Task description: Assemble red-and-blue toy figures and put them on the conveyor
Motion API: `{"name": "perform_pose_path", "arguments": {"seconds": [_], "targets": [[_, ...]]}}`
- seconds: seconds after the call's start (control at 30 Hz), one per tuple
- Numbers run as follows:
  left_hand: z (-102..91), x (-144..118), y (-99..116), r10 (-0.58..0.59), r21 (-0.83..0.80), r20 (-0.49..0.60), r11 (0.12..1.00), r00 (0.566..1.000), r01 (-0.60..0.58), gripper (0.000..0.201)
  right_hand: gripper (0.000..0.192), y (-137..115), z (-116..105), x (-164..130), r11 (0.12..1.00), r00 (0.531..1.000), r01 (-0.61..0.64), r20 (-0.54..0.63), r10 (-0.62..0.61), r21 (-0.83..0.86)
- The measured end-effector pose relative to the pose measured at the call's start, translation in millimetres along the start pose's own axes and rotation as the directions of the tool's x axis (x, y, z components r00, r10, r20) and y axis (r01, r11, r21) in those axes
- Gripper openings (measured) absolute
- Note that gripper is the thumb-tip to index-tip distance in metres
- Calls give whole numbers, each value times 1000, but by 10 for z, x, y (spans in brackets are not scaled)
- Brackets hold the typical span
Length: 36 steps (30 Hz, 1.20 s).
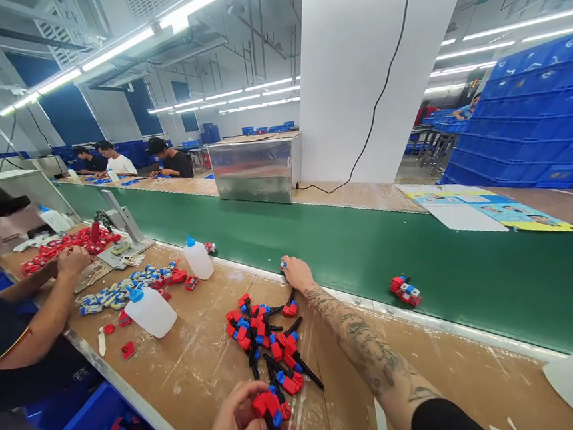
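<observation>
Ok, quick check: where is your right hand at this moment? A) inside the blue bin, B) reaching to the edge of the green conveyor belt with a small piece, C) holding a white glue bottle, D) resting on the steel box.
B: the right hand is stretched out to the near edge of the green conveyor belt, fingers on a small blue piece, while the left hand holds a red and black part.
</observation>
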<state>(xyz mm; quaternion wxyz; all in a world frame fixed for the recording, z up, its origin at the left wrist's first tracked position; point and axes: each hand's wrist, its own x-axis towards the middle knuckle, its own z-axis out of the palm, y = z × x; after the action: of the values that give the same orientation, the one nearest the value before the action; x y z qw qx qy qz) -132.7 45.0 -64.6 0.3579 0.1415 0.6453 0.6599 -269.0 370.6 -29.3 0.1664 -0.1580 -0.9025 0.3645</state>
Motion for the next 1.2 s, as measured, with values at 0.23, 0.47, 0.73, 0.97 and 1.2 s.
{"name": "perform_pose_path", "arguments": {"seconds": [0.23,0.47,0.73,0.97,1.2], "targets": [[81,-215,-386,-104,-281,132,950,986,138,42,25,57,-810,-1337,819,956,264,-25,-292,510],[376,-204,-246,-114,-190,9,975,993,114,63,22,73,-1474,-2649,590,978,143,-21,-208,794],[820,-121,-186,259,565,206,756,944,-331,23,55,863,-1456,-3354,450,860,-226,-39,509,864],[912,-84,-98,334,851,382,238,862,-469,29,52,1060,-1508,-3609,249,894,-173,45,446,953],[1133,-5,196,141,940,342,-55,929,-337,29,59,993,-1540,-3615,271,925,-102,-9,381,957]]}}
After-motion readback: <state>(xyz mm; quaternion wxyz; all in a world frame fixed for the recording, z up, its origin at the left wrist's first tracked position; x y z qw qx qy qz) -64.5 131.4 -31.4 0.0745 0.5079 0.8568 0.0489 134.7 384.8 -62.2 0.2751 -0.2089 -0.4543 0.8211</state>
